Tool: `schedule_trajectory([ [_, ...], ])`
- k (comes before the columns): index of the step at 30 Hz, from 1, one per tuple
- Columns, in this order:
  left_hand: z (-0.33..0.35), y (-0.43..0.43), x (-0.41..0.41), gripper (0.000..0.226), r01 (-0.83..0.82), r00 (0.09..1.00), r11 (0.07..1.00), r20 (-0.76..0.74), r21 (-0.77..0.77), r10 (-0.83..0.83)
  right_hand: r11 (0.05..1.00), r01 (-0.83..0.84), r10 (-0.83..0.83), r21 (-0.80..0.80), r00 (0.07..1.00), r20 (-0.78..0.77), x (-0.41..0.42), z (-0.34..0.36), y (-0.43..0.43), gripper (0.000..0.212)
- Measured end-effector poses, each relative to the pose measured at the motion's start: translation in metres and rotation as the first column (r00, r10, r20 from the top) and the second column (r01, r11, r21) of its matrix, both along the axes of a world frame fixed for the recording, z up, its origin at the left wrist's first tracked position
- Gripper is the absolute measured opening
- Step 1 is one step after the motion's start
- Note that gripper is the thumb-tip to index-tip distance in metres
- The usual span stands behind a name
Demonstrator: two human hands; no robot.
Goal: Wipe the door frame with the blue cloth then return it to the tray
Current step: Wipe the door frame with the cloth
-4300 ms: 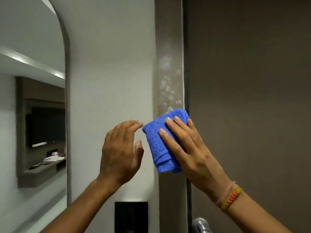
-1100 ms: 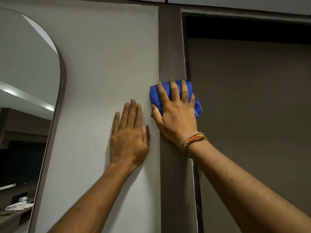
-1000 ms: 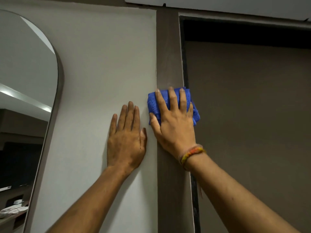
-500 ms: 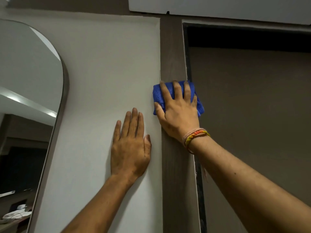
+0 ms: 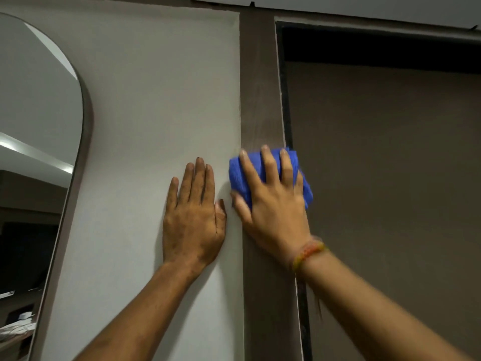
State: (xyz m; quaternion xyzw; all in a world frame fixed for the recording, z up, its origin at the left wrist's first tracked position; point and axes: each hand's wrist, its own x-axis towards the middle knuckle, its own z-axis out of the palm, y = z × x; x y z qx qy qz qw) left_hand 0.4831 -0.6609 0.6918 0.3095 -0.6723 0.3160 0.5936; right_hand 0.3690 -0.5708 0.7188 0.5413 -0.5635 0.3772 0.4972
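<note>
The brown door frame (image 5: pixel 260 87) runs vertically between the white wall and the door. A folded blue cloth (image 5: pixel 240 175) lies flat against the frame, pressed there by my right hand (image 5: pixel 273 204) with its fingers spread over it. The cloth's edges show at the left and right of the hand, which looks blurred. My left hand (image 5: pixel 194 217) rests flat on the white wall just left of the frame, fingers together pointing up. No tray is in view.
The brown door (image 5: pixel 390 191) fills the right side, with a dark gap above it. An arched mirror (image 5: pixel 33 152) with a dark rim hangs on the white wall (image 5: pixel 156 100) at the left and reflects a room.
My right hand has slid the cloth down the frame since half a second ago, after going up and down on it. The left hand has stayed flat on the wall.
</note>
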Motion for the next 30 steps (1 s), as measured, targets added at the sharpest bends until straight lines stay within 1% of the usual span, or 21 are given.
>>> schedule_trajectory([
  [3,0.001,-0.001,0.0,0.062,-0.008,1.0,1.0,0.001,-0.002,0.008,1.0,0.007,-0.007,-0.011,0.999,0.04,0.007,0.05,-0.001,0.068],
  [5,0.002,-0.001,0.001,0.062,-0.005,1.0,1.0,-0.002,-0.009,0.005,0.999,0.011,-0.009,-0.042,0.999,0.048,0.01,0.05,-0.002,0.068],
  [7,0.001,-0.001,0.001,0.063,0.001,1.0,1.0,0.002,-0.011,-0.001,0.998,0.003,0.0,-0.065,0.999,0.042,0.01,0.023,-0.004,0.069],
  [10,0.0,0.0,0.001,0.063,0.001,1.0,1.0,0.009,-0.002,-0.001,0.997,-0.018,0.022,-0.078,0.999,0.047,0.008,-0.041,-0.003,0.072],
  [12,0.0,0.0,0.001,0.062,-0.001,1.0,1.0,0.005,0.003,0.001,0.998,0.017,-0.014,-0.056,0.999,0.049,0.008,-0.076,-0.001,0.071],
  [14,-0.001,0.0,0.001,0.062,-0.004,1.0,1.0,0.007,0.01,0.004,1.0,0.031,-0.03,-0.008,0.999,0.03,0.005,-0.089,0.0,0.071],
  [16,-0.001,0.0,0.001,0.063,0.003,1.0,1.0,0.015,0.012,-0.003,1.0,0.02,-0.02,0.006,1.0,-0.018,0.0,-0.073,0.001,0.07],
  [18,-0.002,0.001,0.001,0.062,0.005,1.0,1.0,0.016,0.018,-0.005,1.0,0.009,-0.009,0.008,0.999,-0.04,-0.001,-0.04,0.0,0.07],
  [20,-0.002,0.001,0.001,0.062,0.001,1.0,1.0,0.015,0.013,-0.002,1.0,0.009,-0.009,-0.01,1.0,-0.009,0.002,-0.009,-0.002,0.069],
  [22,-0.001,0.0,0.001,0.062,0.0,1.0,1.0,0.015,0.006,0.0,0.999,0.009,-0.008,-0.042,1.0,0.018,0.007,0.007,-0.004,0.068],
  [26,-0.004,-0.001,0.002,0.061,0.033,0.999,0.999,0.008,0.004,-0.033,0.999,-0.007,0.008,-0.032,1.0,0.03,0.012,-0.003,-0.003,0.07],
  [30,-0.007,0.004,0.002,0.061,0.04,0.999,0.999,0.027,0.014,-0.041,1.0,-0.007,0.007,-0.002,1.0,0.031,0.011,-0.055,0.005,0.075],
])
